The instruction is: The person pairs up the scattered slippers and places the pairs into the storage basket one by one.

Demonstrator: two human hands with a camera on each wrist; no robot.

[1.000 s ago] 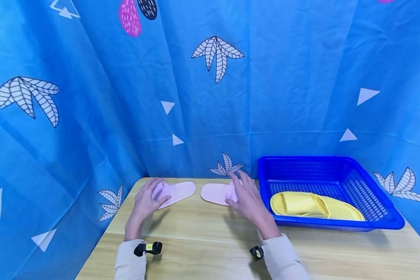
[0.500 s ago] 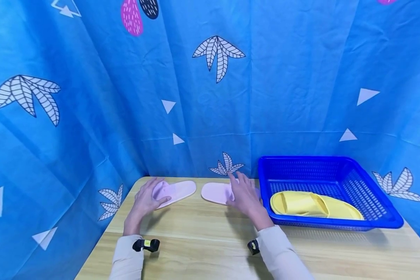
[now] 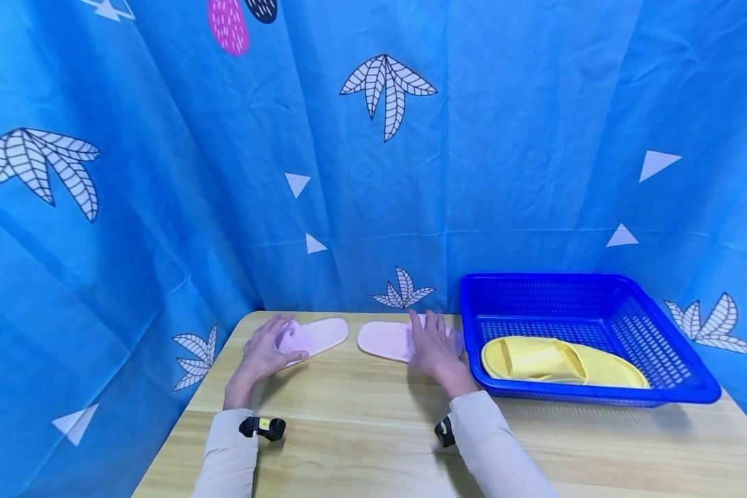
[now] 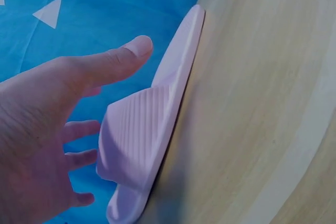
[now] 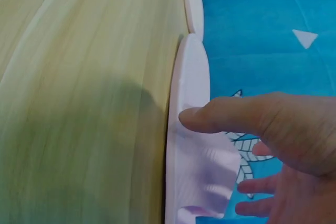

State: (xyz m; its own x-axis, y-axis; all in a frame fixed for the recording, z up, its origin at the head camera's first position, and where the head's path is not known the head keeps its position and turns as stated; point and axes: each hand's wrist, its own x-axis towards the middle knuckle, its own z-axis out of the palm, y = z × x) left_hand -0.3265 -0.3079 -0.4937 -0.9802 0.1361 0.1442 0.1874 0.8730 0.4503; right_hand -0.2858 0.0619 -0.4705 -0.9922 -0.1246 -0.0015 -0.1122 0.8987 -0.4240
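Two pale pink slippers lie on the wooden table near its back edge, their heels toward each other. Over the strap end of the left slipper [image 3: 321, 335] hovers my left hand [image 3: 264, 350]; in the left wrist view its thumb and fingers are spread about the ribbed strap [image 4: 135, 135], with no grip seen. My right hand [image 3: 436, 351] is over the strap end of the right slipper [image 3: 381, 339] and partly hides it. In the right wrist view the thumb [image 5: 197, 119] lies across the slipper's near side, fingers loose beyond the strap; contact is unclear.
A blue plastic basket [image 3: 597, 395] stands at the right, close beside the right slipper. Yellow slippers [image 3: 538, 360] lie in it. Behind the wooden table [image 3: 348, 443] hangs a blue patterned curtain [image 3: 510, 152].
My right hand has come lower and closer over the right slipper, and its toe end now shows to the right of the hand. My left hand has barely moved.
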